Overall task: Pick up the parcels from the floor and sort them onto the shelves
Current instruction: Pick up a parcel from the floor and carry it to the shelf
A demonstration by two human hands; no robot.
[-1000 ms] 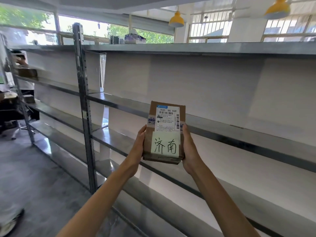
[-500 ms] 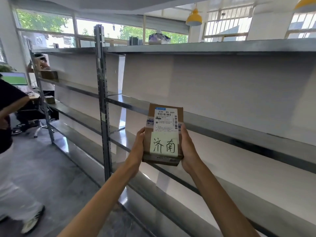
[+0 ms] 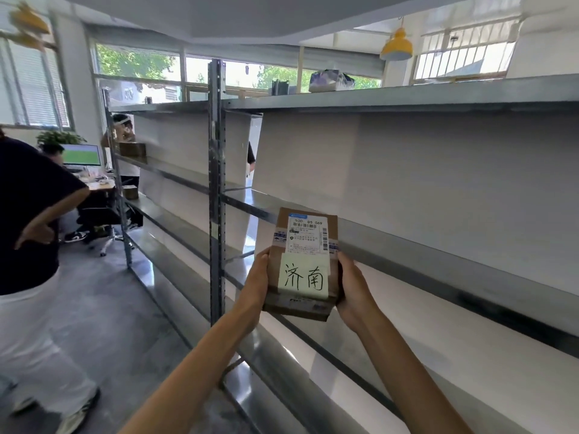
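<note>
In the head view, a brown cardboard parcel [image 3: 305, 263] was held upright in front of the metal shelves [image 3: 407, 98], the left hand [image 3: 255, 285] and right hand [image 3: 355, 292] gripping its two sides. Its printed shipping label [image 3: 308, 234] read "530 D5 069" above a barcode; a pale note [image 3: 303, 280] below bore the handwritten characters 济南. A bystander [image 3: 28, 220] in white trousers stood left on the grey floor [image 3: 103, 311]. A yellow lamp [image 3: 396, 45] hung near the windows.

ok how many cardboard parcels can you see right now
3. One parcel is held between the left hand and right hand. Two more sit on the far shelves: one higher, one lower. Others may be hidden.
</note>
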